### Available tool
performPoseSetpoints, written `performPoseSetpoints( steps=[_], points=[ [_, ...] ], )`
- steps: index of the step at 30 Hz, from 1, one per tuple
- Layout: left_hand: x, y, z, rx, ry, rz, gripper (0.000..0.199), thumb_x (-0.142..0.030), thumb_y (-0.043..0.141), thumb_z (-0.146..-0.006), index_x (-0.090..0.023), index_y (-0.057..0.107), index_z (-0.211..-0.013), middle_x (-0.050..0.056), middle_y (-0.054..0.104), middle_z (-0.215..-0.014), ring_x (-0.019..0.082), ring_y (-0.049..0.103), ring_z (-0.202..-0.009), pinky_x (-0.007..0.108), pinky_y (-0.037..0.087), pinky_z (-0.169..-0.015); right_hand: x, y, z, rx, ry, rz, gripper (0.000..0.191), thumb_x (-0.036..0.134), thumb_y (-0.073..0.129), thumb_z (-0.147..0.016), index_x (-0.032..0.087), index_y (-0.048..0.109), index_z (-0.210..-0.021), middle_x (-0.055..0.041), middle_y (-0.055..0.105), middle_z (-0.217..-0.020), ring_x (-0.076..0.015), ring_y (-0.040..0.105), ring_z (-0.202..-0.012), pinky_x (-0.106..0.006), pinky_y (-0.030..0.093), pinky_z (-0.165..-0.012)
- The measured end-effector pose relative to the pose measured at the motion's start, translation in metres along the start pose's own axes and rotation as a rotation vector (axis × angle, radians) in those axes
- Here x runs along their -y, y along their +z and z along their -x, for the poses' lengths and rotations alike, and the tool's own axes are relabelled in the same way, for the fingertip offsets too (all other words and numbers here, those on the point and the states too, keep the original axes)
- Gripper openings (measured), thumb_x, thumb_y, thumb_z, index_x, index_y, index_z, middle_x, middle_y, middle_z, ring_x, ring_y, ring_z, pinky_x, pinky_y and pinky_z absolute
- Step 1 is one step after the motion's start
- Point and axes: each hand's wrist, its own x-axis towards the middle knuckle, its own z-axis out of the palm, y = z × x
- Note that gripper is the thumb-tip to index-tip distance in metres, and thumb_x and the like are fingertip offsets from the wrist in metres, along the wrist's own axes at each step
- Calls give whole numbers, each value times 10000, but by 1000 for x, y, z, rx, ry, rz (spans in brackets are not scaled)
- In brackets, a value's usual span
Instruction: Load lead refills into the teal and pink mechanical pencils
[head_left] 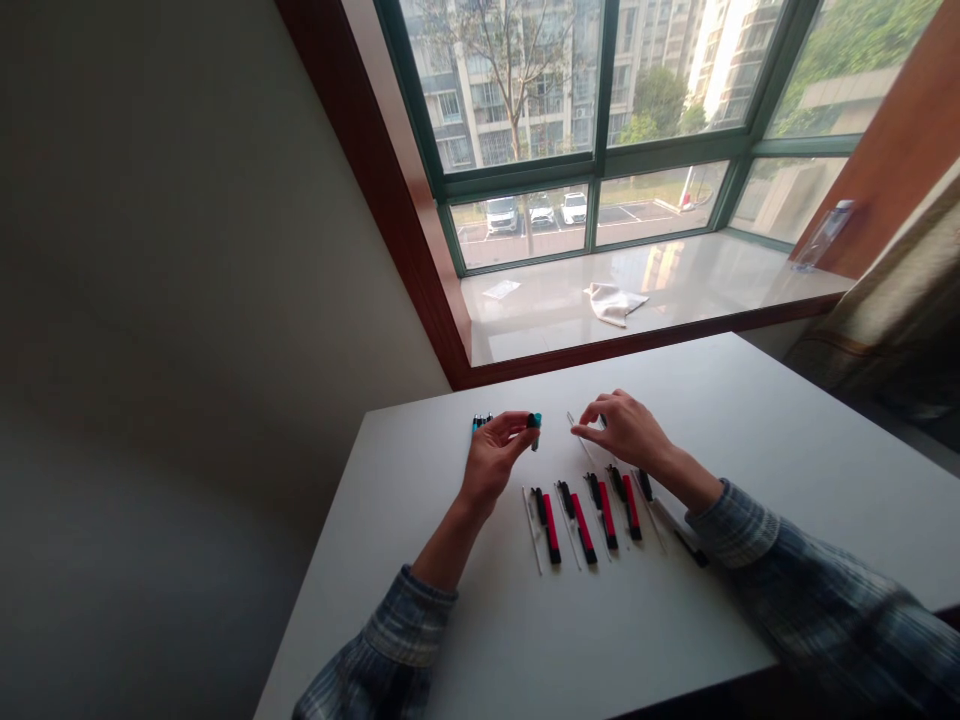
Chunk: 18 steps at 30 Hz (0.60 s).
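My left hand (491, 455) pinches a short teal-and-black pen barrel piece (535, 421) between thumb and fingertips, above the table. To its right, my right hand (621, 425) has thumb and index finger closed around a thin white pen refill (581, 440). A dark pen piece shows partly behind the right fingers. In front of both hands lies a row of pen parts: red barrels (551, 525) with black ends, black clipped tops (566, 500) and thin white refills (531, 530). Several teal-and-black pens (480, 422) lie behind my left hand, partly hidden by it.
The white table (420, 520) meets a wall on the left and a window sill at the back. On the sill lie a white cloth (615, 303) and a paper (502, 289); a clear bottle (823, 237) stands at right. A black-ended pen part (690, 548) lies near my right sleeve.
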Motion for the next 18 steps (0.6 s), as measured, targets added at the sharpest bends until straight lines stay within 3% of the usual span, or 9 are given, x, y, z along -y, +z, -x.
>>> performPoseSetpoints(
  steps=[7,12,18],
  points=[
    [-2,-1,2,-62,-1,-6,299,-389,872,-731,-198,789,-945,82,761,-1021,264,673,-1008,423,547,-891,4,9,7,161,-6,26,131,341,735,-885,224,780,-849,-92,746,-910,-308,634,-932,-458,564,-753],
    [-4,1,4,-83,-4,-48,317,-407,858,-740,-194,785,-963,96,765,-1059,289,678,-1029,442,557,-884,5,10,8,164,-46,-54,202,364,633,-948,206,749,-898,-101,746,-945,-300,649,-936,-471,558,-799],
    [-1,-2,3,-9,-50,-118,345,-413,854,-751,-200,793,-1015,102,777,-1067,288,702,-1010,445,565,-901,9,1,-3,54,86,-518,304,454,605,-969,204,686,-1120,-68,738,-943,-217,666,-839,-392,560,-767]
  ],
)
